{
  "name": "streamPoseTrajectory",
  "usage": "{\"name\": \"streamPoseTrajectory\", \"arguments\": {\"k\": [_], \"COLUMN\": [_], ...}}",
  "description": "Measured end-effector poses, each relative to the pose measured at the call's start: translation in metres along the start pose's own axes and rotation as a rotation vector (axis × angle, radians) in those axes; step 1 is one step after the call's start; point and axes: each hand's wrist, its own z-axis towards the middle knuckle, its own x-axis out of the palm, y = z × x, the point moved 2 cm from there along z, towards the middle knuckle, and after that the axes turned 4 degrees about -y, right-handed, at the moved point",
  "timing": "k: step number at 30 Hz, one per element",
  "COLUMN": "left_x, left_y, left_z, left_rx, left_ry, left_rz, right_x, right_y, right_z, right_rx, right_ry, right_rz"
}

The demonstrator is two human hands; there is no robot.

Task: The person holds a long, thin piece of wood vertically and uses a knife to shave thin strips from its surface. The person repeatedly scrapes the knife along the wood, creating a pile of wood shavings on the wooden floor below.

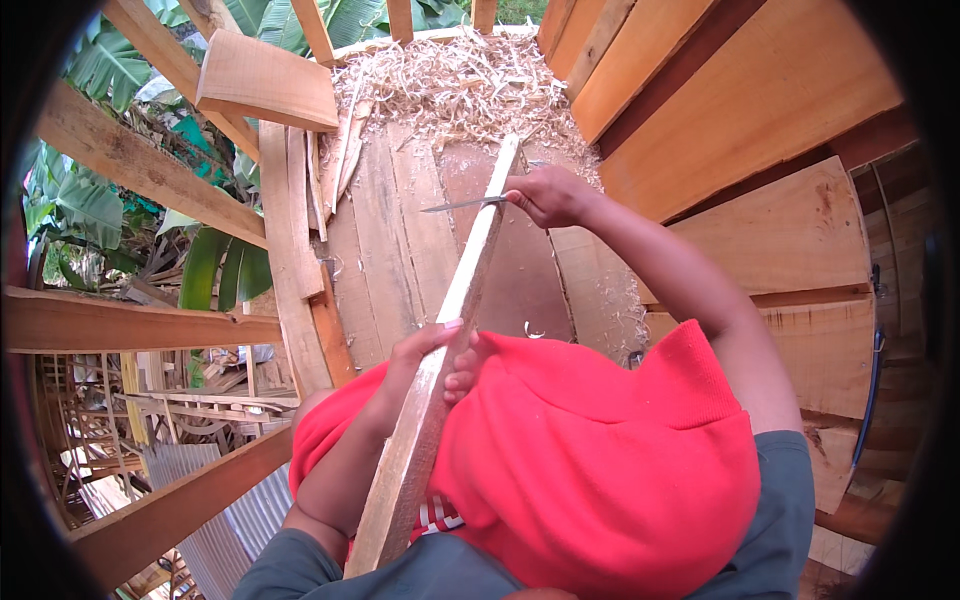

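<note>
A long square-edged wooden stick (468, 262) slants from my lap up toward the far side, its upper face pale and freshly cut. My left hand (432, 362) is wrapped round its lower middle, close to my red shirt (590, 440). Near the far end, my right hand (548, 196) grips a knife, whose handle is hidden in my fist. The thin knife blade (455, 206) lies across the stick and points left.
Curly wood shavings (455, 85) are heaped at the far end of the plank floor (370, 250). A wooden block (268, 80) rests at the upper left by loose boards (285, 210). Wooden rails (140, 320) stand left, with banana leaves beyond. A plank wall (750, 130) rises on the right.
</note>
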Motion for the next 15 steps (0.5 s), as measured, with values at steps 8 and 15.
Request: {"name": "streamPoseTrajectory", "arguments": {"k": [8,15], "left_x": [-0.004,0.003], "left_y": [0.001,0.004], "left_z": [0.003,0.004], "left_rx": [-0.040,-0.056], "left_ry": [0.024,0.048], "left_rz": [-0.054,-0.060], "right_x": [-0.001,-0.015], "right_y": [0.000,-0.041], "right_z": [0.006,0.012], "right_rx": [0.100,0.482], "right_ry": [-0.034,0.024], "right_rz": [-0.039,-0.097]}}
